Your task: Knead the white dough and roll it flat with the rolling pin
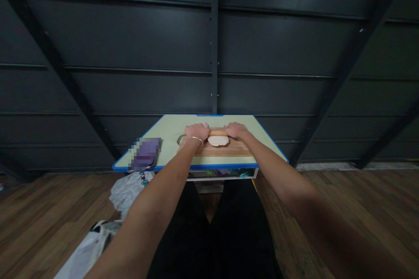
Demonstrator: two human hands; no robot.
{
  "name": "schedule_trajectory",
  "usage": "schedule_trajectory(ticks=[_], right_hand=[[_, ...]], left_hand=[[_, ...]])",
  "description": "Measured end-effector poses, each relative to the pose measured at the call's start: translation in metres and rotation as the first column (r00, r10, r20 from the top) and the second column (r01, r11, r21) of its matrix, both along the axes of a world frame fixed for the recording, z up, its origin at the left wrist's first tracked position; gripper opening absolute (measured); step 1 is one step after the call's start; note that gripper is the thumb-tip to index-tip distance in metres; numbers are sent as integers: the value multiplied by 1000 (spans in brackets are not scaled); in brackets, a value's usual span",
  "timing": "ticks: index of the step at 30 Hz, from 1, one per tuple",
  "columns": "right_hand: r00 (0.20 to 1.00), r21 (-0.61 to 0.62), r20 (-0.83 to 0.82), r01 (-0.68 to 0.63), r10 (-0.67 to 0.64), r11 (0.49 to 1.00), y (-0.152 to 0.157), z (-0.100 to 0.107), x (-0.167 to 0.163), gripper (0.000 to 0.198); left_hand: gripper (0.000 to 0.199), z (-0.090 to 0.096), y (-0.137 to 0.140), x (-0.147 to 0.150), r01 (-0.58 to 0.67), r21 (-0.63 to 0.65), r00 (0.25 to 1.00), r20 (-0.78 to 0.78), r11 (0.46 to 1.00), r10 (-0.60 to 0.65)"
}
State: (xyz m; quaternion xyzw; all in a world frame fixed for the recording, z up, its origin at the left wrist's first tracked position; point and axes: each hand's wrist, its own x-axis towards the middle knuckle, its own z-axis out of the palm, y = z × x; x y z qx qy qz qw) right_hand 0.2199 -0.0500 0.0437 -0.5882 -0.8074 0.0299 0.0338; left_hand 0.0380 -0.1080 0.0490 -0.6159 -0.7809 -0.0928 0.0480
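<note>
A wooden rolling pin [217,132] lies crosswise over the far edge of a flattened piece of pale dough [218,141]. My left hand [197,130] is closed around the pin's left end, with a bracelet at the wrist. Around its right end, my right hand [236,130] is closed too. Beneath the dough is a wooden board [218,152] on a small table. The dough's far edge is hidden by the pin.
The pale table [170,139] has a blue rim. A purple pixelated item [146,153] sits at its left corner. Below the tabletop, an open shelf [222,173] holds several items. A white crumpled bag [126,192] hangs at the left. Dark metal wall panels [157,91] stand behind.
</note>
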Motion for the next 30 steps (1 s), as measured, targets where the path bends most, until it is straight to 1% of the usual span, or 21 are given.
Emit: schedule_trajectory(ticks=[3, 7, 16, 30], right_hand=[[999, 30, -2, -32, 32, 999, -3, 0, 1, 62], [1000, 28, 2, -29, 29, 999, -9, 3, 2, 61], [1000, 26, 13, -27, 27, 999, -15, 5, 1, 63], [999, 46, 36, -33, 32, 998, -23, 6, 2, 64]], left_hand=[[64, 0, -1, 1, -7, -2, 1000, 2, 1000, 7], [64, -1, -2, 1, -11, 6, 1000, 3, 1000, 11], [67, -8, -4, -2, 36, 60, 998, -61, 998, -32], [67, -9, -13, 1, 13, 92, 999, -50, 996, -9]])
